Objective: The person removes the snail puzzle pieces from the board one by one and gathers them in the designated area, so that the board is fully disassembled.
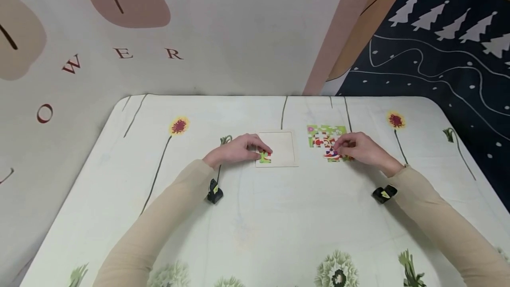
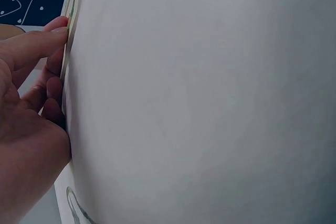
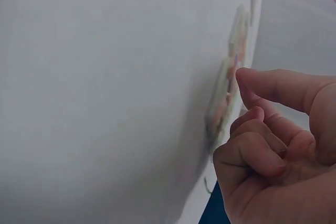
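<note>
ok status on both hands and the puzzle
Left hand presses a piece into the tray. Right hand touches the loose pieces. Nothing between them.

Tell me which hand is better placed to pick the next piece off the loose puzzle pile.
Probably the right hand: its fingers already touch the loose pieces, while the left hand rests on a piece at the tray.
</note>
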A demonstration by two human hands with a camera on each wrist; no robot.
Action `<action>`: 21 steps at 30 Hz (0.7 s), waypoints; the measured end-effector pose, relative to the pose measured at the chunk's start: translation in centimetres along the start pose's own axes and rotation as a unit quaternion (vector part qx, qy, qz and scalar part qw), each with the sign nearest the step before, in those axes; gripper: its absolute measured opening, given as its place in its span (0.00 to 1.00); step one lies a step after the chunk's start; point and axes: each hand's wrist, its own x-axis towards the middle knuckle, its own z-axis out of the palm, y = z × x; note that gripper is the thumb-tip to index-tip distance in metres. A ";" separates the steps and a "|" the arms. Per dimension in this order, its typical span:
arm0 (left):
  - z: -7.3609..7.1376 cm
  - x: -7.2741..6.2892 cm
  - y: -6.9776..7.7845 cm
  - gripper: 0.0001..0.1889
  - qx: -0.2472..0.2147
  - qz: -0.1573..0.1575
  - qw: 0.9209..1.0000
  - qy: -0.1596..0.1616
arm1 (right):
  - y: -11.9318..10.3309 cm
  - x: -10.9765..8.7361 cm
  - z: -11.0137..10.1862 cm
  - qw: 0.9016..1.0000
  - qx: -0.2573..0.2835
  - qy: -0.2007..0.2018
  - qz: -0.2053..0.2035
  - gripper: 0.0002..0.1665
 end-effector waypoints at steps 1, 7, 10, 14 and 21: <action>0.0 0.0 0.0 0.16 0.000 -0.002 1.000 0.001 | 0.0 0.0 -0.1 1.000 0.003 0.002 0.002 0.07; 0.2 -0.3 0.3 0.17 0.012 -0.011 1.000 0.007 | -0.4 -0.1 0.1 1.000 0.026 0.007 -0.003 0.09; 0.3 -0.5 0.6 0.18 0.017 -0.012 1.000 0.015 | -0.9 -0.1 0.5 0.999 0.039 0.006 -0.015 0.10; 0.2 -0.5 0.9 0.19 0.018 -0.015 0.999 0.037 | -1.8 0.2 1.2 0.999 0.043 0.004 -0.024 0.09; -0.5 -0.5 1.1 0.18 0.032 -0.012 0.997 0.070 | -3.1 1.4 2.7 0.995 0.071 -0.001 -0.066 0.08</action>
